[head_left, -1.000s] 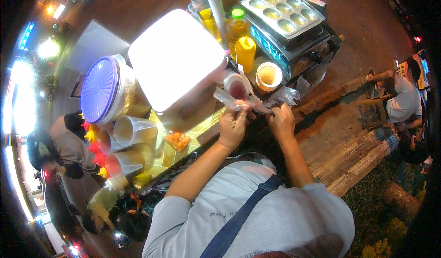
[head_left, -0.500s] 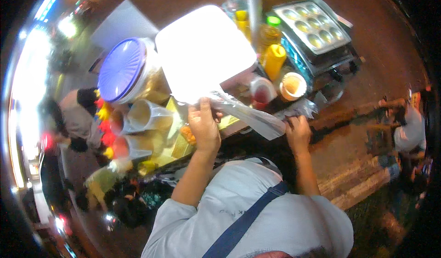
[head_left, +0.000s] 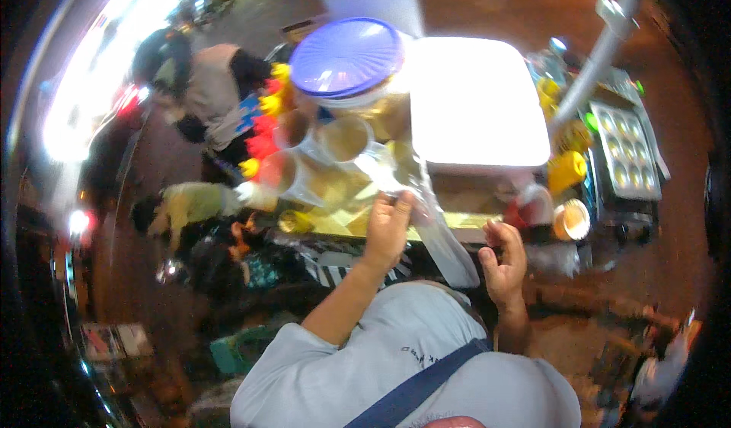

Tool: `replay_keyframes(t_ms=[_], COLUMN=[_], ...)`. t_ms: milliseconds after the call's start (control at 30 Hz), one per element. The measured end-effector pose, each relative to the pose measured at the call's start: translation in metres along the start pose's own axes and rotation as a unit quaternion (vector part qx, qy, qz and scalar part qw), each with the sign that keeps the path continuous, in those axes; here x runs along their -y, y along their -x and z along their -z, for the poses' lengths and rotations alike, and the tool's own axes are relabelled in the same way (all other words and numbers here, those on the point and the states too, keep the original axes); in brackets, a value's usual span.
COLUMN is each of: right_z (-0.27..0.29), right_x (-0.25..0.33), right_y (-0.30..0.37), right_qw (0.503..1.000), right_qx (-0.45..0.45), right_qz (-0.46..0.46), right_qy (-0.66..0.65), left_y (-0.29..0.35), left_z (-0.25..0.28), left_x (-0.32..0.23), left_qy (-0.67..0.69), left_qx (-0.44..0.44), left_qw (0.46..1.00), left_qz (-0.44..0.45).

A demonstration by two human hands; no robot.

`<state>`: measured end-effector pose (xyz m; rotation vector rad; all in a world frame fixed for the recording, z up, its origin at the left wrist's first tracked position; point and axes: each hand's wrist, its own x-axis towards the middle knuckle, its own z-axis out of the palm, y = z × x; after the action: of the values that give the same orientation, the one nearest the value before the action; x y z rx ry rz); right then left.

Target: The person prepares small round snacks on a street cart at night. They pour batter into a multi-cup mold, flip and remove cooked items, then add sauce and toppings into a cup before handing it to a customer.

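A clear plastic bag (head_left: 449, 257) hangs in a long strip from my left hand (head_left: 390, 228), pinched between thumb and fingers at its upper part. To the right of the bag's lower end is my right hand (head_left: 504, 264), fingers loosely curled and apart, with nothing seen in it. Beyond the hands, a square white panel (head_left: 480, 100), overexposed by bright light, covers part of the stall top. Left of the panel stands a large tub with a purple lid (head_left: 346, 56). Clear plastic pitchers (head_left: 344, 138) stand in front of that tub.
On the right are a yellow squeeze bottle (head_left: 567, 171), a cup with orange contents (head_left: 571, 220), a reddish container (head_left: 531, 206) and a pan with round wells (head_left: 626, 152). A grey pole (head_left: 598, 66) rises nearby. People (head_left: 217, 97) are at the left, beside red and yellow bottle tops (head_left: 263, 135).
My right hand has let go of the bag's lower end, and its fingers have come apart. My left hand still holds the bag. The view has turned, shifting the stall rightward.
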<state>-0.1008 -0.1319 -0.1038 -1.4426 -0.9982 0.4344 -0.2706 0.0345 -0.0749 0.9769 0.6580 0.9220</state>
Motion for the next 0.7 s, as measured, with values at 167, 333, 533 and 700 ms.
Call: replay_keyframes(t_ms=[167,333,533,700], right_z=[-0.077,-0.130,-0.155,-0.151], right_x=[0.009,0.020,0.030,0.048], right_y=[-0.040,-0.036,-0.046,-0.090], right_qw=[0.885,0.847,0.893,0.869], right_qx=[0.257,0.265,0.331,0.486], right_qz=[-0.232,-0.290,-0.182,0.017], right_qy=[-0.310,-0.358,-0.244,-0.089], left_y=[0.015,0.037,0.079,0.119], left_z=[0.026,0.059,0.105,0.148], left_x=[-0.004,-0.009,-0.017,-0.040], left_qy=[-0.091,-0.179,-0.162,0.170], left_qx=[-0.025,-0.139,-0.159,-0.016], left_qw=[0.995,0.968,0.958,0.976], left_qz=[-0.018,-0.110,-0.173,-0.133])
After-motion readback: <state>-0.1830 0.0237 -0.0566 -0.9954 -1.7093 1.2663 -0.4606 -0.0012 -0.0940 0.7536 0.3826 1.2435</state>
